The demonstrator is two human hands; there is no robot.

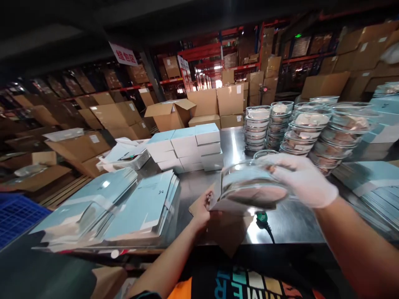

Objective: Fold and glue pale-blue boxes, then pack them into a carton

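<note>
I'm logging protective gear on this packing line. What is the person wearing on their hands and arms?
The right hand wears a thin white disposable glove ending at the wrist. The left hand is ungloved. Both forearms are uncovered, with no sleeves, watch or bands visible.

- A warehouse packing station, dim under a dark ceiling.
- Red storage racks (204, 52) stacked with cardboard boxes (230, 99).
- Steel worktable (289, 222) carrying flat blue cartons (141, 205) and stacked lidded bowls (307, 128).

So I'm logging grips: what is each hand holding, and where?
Right hand grips the clear bowl by its right rim; left hand holds brown cardboard at its edge.
</note>
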